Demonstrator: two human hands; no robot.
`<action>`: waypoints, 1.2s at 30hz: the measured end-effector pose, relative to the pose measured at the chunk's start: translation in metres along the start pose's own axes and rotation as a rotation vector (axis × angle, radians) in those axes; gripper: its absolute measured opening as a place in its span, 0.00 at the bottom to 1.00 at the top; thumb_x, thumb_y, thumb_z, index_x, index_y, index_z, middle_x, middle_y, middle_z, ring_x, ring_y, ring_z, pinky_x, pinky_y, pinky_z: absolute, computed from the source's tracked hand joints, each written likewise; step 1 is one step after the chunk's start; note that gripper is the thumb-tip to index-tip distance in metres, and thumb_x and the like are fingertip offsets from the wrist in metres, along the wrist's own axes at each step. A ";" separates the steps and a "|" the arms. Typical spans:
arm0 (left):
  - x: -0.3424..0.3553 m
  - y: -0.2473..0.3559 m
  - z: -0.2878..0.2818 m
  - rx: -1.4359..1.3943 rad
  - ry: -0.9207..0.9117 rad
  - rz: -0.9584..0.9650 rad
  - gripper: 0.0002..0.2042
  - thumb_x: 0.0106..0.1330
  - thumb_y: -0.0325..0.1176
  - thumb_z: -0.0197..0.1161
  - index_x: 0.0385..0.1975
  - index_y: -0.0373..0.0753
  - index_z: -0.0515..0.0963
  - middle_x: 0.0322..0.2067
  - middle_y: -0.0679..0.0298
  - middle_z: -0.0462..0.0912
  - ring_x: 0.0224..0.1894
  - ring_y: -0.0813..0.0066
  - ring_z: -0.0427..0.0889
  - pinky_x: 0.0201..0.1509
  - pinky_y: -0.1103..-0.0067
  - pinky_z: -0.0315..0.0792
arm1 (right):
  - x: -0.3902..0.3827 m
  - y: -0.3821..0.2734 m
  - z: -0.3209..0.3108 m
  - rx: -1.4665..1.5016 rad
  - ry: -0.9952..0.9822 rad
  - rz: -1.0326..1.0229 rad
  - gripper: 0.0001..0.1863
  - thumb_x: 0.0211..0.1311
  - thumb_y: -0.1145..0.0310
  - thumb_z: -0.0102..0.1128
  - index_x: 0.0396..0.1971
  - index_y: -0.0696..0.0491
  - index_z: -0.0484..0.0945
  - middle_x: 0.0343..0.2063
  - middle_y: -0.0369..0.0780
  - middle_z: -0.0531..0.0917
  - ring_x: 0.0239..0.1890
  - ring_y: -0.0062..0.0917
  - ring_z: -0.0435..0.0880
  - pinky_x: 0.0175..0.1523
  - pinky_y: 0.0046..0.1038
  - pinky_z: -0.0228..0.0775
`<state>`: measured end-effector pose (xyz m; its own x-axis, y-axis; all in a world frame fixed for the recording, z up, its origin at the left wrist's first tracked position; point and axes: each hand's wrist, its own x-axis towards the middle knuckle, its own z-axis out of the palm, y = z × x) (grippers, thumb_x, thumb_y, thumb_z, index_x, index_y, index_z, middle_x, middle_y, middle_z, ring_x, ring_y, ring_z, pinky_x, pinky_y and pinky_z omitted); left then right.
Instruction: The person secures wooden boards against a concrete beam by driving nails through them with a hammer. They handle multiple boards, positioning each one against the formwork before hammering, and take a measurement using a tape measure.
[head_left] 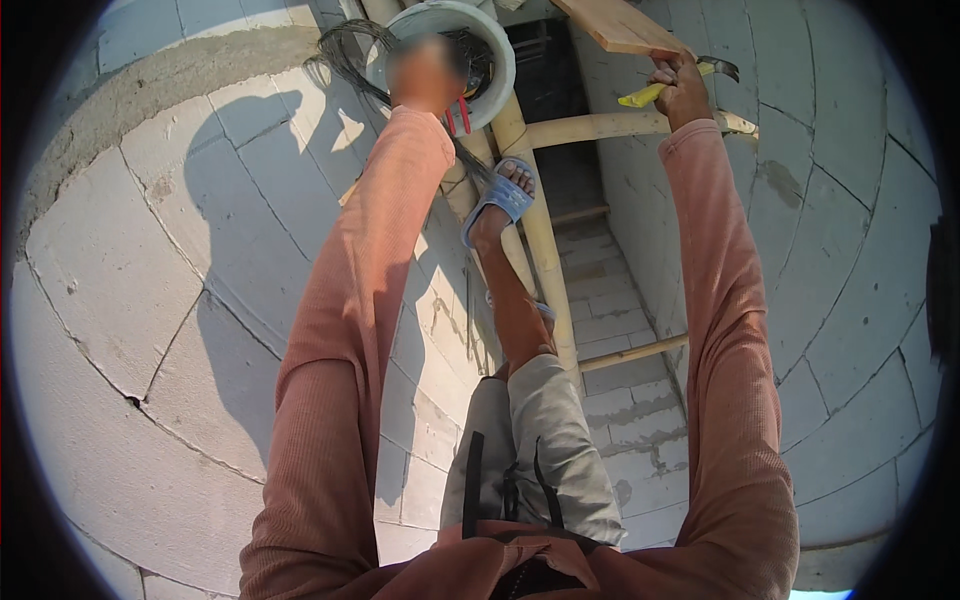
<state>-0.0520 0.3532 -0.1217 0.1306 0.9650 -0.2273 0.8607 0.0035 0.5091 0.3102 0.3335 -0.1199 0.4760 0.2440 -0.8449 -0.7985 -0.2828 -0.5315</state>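
Note:
My left hand (427, 78) is at the mouth of a pale plastic bucket (504, 62). A blur covers its fingers, so whether it holds anything is hidden. Beside its wrist, red handles (463, 115) of a tool stick out at the bucket's rim. A bundle of thin dark wire (352, 45) loops over the bucket's left side. On the right, my right hand (684, 92) is closed around a hammer (643, 96) with a yellow handle and a dark claw head. A wooden board (622, 24) reaches down to the same hand, touching its fingers.
Bamboo poles (545, 240) run under the bucket and across a deep gap between walls of pale blocks (150, 310). My foot in a blue sandal (512, 196) rests on the poles. A thin pole (632, 353) spans the gap lower down.

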 end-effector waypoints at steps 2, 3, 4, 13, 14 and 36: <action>0.037 -0.009 0.024 0.136 -0.069 0.001 0.14 0.69 0.32 0.54 0.51 0.41 0.79 0.48 0.47 0.84 0.46 0.44 0.83 0.49 0.59 0.78 | -0.018 0.012 -0.006 0.008 0.064 0.010 0.12 0.71 0.62 0.58 0.39 0.55 0.71 0.27 0.41 0.80 0.13 0.16 0.61 0.17 0.19 0.55; 0.052 -0.010 0.038 0.268 -0.169 0.004 0.13 0.69 0.32 0.55 0.50 0.42 0.80 0.47 0.48 0.84 0.47 0.45 0.84 0.49 0.59 0.79 | -0.025 0.019 -0.020 -0.009 0.055 0.014 0.12 0.71 0.61 0.57 0.39 0.55 0.71 0.28 0.41 0.80 0.13 0.16 0.61 0.17 0.19 0.55; 0.067 -0.016 0.051 0.407 -0.262 0.001 0.13 0.68 0.31 0.55 0.50 0.43 0.80 0.47 0.49 0.84 0.47 0.46 0.84 0.49 0.59 0.79 | -0.031 0.030 -0.033 -0.026 0.036 0.026 0.13 0.72 0.60 0.57 0.40 0.55 0.71 0.28 0.41 0.80 0.13 0.15 0.60 0.17 0.19 0.54; 0.079 -0.049 0.126 0.834 -0.389 0.223 0.09 0.69 0.32 0.55 0.43 0.48 0.82 0.46 0.59 0.85 0.49 0.58 0.86 0.49 0.63 0.81 | -0.133 0.107 -0.200 -0.266 0.168 0.213 0.17 0.69 0.53 0.62 0.43 0.52 0.74 0.33 0.36 0.79 0.13 0.11 0.57 0.16 0.17 0.52; 0.080 -0.051 0.130 0.854 -0.395 0.236 0.09 0.69 0.32 0.55 0.42 0.48 0.82 0.46 0.59 0.85 0.49 0.58 0.86 0.49 0.63 0.81 | -0.141 0.115 -0.222 -0.288 0.221 0.231 0.18 0.68 0.52 0.62 0.43 0.52 0.74 0.32 0.36 0.79 0.13 0.10 0.57 0.16 0.17 0.51; -0.253 0.155 -0.173 -1.260 -0.083 -0.522 0.13 0.67 0.30 0.65 0.43 0.29 0.70 0.39 0.54 0.83 0.40 0.71 0.84 0.47 0.78 0.81 | -0.455 -0.048 -0.173 -0.259 -0.514 -0.771 0.18 0.72 0.58 0.59 0.28 0.57 0.71 0.15 0.33 0.70 0.16 0.17 0.69 0.22 0.21 0.64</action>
<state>-0.0367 0.1548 0.1584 -0.0010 0.7594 -0.6506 -0.2030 0.6369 0.7438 0.1954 0.0753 0.2798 0.5668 0.8080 -0.1609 -0.1980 -0.0559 -0.9786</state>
